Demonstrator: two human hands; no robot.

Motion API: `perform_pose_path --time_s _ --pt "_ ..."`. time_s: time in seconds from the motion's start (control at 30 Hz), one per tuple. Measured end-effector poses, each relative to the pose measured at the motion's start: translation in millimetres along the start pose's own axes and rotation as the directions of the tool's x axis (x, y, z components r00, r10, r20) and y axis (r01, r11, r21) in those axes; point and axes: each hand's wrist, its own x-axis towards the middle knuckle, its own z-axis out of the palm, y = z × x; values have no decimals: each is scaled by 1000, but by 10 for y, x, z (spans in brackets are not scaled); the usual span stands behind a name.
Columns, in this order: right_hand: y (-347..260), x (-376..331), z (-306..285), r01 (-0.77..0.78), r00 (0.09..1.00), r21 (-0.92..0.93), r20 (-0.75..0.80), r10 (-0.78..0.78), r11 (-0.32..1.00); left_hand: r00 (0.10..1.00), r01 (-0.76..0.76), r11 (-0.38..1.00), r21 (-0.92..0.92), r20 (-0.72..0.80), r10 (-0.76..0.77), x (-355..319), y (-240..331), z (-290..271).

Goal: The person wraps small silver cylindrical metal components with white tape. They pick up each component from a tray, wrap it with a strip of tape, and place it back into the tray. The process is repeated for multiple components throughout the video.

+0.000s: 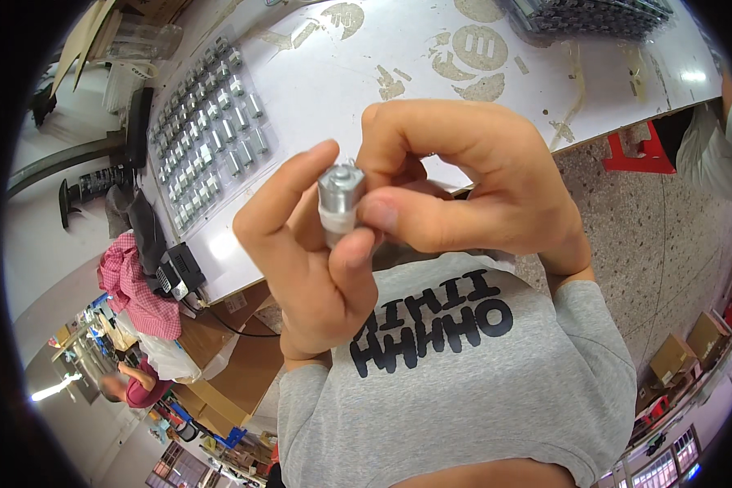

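**Two Hands Held a Little Metal Part**

Grey shirt cloth (464, 382) with big black marks filled the spot closest to the camera, at 6 o'clock. Just above it, both hands met in the middle. Left hand (313, 260) pinched a small silver cylinder (339, 202), with its thumb and first finger shut tight on the sides. Right hand (472, 183) was curled over from 2 o'clock, and its thumb and finger squeezed the top of the same cylinder. White tape wrapped the cylinder's middle.

Farther away, a white table (398, 65) lay behind the hands. On it, at 10 o'clock, sat a clear tray (207, 126) full of rows of little silver parts. A dark tray (594, 16) sat at 1 o'clock. A pink cloth (134, 285) hung at 8 o'clock. Brown boxes (236, 366) stood under the table at 7 o'clock. Another person's sleeve (716, 146) showed at 3 o'clock.
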Motion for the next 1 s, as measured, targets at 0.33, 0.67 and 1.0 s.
perform_pose_path --time_s 0.33,0.67,1.0 --pt "104 14 -29 156 987 -278 5 -161 948 996 -47 983 179 78 33 67 49 -139" --pt "375 5 225 507 851 -610 242 -465 609 811 568 721 -397 418 -410 -75 -287 -255" --pt "560 -30 242 495 829 -241 417 -372 835 826 525 771 -360 -5 -564 -296 -696 -430"
